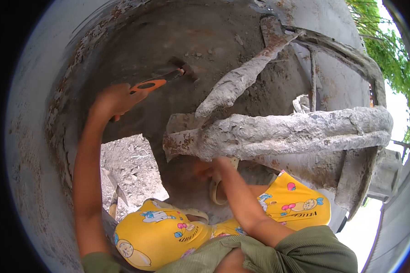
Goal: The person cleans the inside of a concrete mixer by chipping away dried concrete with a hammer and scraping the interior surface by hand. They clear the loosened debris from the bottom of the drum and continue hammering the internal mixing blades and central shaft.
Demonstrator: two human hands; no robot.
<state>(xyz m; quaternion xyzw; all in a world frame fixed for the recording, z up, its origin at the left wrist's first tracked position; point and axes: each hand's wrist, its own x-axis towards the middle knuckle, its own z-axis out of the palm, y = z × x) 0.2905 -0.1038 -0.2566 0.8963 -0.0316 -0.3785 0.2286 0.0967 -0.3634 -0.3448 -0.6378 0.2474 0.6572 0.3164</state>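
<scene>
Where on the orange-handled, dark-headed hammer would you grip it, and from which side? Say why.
Grip the orange-handled, dark-headed hammer at the orange handle end, coming from the lower left. The handle slants up to the right, with the head up by the rusty grey drum wall, so only that end is free. The left hand wraps it there.

Crusted blades [278, 134] bar the way right of the hammer [152, 84] grip; open space lies below, drum wall [36, 136] close left.
</scene>
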